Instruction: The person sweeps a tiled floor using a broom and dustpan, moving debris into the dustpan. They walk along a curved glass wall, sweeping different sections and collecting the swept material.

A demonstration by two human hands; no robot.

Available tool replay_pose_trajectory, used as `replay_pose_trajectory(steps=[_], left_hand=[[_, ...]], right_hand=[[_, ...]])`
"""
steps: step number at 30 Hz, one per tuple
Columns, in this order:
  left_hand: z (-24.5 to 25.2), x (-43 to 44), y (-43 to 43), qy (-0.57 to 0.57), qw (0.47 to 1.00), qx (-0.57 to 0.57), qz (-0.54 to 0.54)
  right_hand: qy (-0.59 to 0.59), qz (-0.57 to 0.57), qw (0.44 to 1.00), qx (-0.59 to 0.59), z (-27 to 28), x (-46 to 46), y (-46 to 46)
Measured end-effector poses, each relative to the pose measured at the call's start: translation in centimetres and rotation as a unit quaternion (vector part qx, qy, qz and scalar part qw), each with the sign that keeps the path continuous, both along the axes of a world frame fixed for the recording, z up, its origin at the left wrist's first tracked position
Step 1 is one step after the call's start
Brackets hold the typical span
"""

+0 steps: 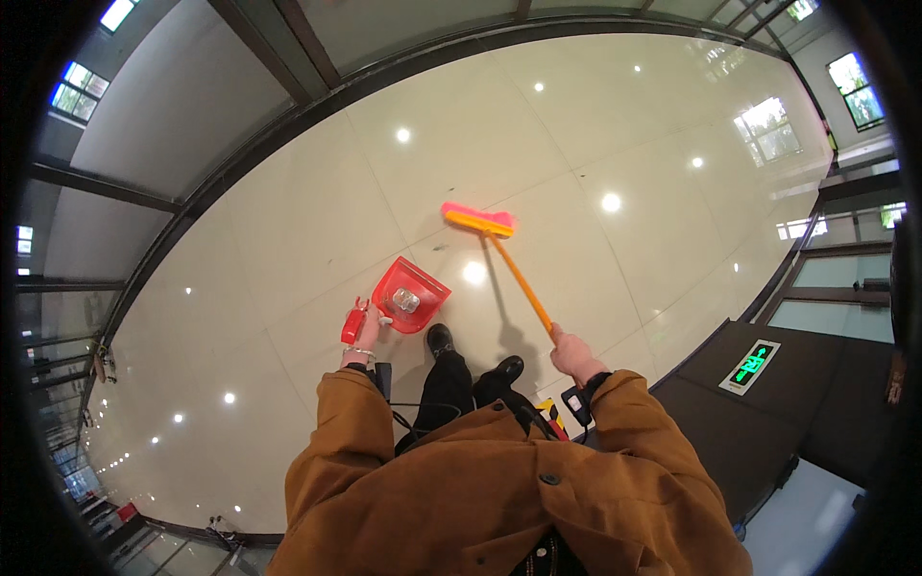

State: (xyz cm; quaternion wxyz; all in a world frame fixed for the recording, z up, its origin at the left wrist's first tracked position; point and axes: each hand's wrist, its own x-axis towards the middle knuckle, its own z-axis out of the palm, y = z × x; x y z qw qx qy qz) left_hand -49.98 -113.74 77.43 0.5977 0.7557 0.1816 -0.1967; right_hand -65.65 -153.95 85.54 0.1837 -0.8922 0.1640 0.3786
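My left hand (369,327) grips the handle of a red dustpan (419,277), which is in front of my feet with its mouth facing up and to the right. A crumpled clear piece of litter (406,300), perhaps plastic, lies in the pan. My right hand (574,354) is closed around the orange pole of a broom (520,275). The broom's orange head with pink bristles (478,218) is beyond the dustpan, up and to the right of it. Between the head and the pan, a small grey smear of dirt (440,248) marks the floor.
Glossy cream tiles (302,237) reflect the ceiling lights. A few dark specks (451,189) dot the floor beyond the broom. A dark-framed glass wall (216,180) curves along the left and far side. To my right stands a dark panel with a lit green exit sign (750,367).
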Motion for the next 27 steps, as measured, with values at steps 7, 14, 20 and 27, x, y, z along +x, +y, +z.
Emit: replay_pose_trajectory(steps=[7,14,20,27], left_hand=[[1.1,1.7,-0.1,-0.025,0.999,0.011,-0.017],[2.9,1.9,0.7,-0.02,1.0,0.005,-0.011],[3.5,0.1,3.2,-0.003,1.0,0.004,0.014],[1.4,-1.6,5.0,-0.068,0.997,-0.026,0.034]], right_hand=[[0.071,0.103,0.983,0.135,4.7,-0.7,3.9],[0.035,0.137,0.985,0.094,8.6,0.5,2.8],[-0.004,0.113,0.993,-0.018,4.2,5.4,2.2],[0.068,0.114,0.99,0.051,1.2,4.4,4.4]])
